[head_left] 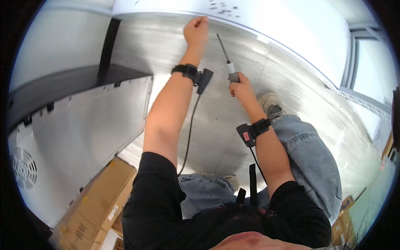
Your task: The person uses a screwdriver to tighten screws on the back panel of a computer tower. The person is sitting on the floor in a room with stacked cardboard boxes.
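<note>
My left hand [196, 32] is closed, fingers drawn together, at the edge of a white tabletop [283, 21]. Whatever may be pinched in it is hidden or too small to make out. Lower and to the right, my right hand [242, 88] grips a screwdriver [230, 68] by its grey and white handle. Its long thin dark shaft points up and slightly left, toward the tabletop, with the tip apart from my left hand. Several small dark pieces [225, 9], too small to name surely, lie scattered on the white surface beyond the left hand.
To the left stands a large metal cabinet [96, 121] with a dark top edge and a round vent. Cardboard boxes [91, 196] sit below it. A black strapped device with a cable is on each forearm. My shoes [271, 102] rest on the pale floor [225, 129].
</note>
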`<action>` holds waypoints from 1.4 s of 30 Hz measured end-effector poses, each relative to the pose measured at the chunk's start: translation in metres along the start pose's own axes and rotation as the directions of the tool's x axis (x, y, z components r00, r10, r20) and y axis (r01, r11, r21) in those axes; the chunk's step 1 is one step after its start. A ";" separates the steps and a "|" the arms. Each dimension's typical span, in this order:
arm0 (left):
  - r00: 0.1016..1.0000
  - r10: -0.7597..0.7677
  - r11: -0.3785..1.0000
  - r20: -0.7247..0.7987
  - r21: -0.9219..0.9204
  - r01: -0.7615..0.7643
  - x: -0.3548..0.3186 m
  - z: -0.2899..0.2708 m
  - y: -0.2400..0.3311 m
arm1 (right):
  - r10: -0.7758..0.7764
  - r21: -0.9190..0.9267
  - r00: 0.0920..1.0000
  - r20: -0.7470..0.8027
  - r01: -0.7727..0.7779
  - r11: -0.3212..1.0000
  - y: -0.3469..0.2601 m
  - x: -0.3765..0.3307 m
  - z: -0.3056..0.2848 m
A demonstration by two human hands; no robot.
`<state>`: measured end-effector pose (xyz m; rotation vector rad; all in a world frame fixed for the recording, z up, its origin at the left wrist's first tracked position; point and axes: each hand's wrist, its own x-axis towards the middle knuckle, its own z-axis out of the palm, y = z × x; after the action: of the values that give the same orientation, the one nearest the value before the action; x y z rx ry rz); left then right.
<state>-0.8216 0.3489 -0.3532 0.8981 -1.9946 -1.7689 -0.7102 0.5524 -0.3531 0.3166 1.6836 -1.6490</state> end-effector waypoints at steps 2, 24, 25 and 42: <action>0.988 -0.155 0.977 0.001 -0.147 0.153 -0.031 -0.031 -0.010 | -0.019 -0.071 0.999 0.038 0.021 0.997 0.008 -0.002 0.011; 0.687 -0.666 0.637 -0.291 -0.700 0.321 -0.241 -0.337 -0.096 | 0.302 -0.514 0.794 0.527 0.015 0.858 0.098 -0.123 0.213; 0.693 -0.658 0.650 -0.296 -0.688 0.323 -0.241 -0.339 -0.095 | 0.300 -0.510 0.803 0.515 0.006 0.860 0.101 -0.124 0.215; 0.721 -0.584 0.729 -0.373 -0.631 0.265 -0.235 -0.333 -0.092 | 0.348 -0.450 0.798 0.492 -0.109 0.886 0.107 -0.128 0.214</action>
<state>-0.4177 0.2426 -0.3452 1.5482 -0.8657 -1.8539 -0.4821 0.4073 -0.3285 -0.1571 1.4029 -1.0300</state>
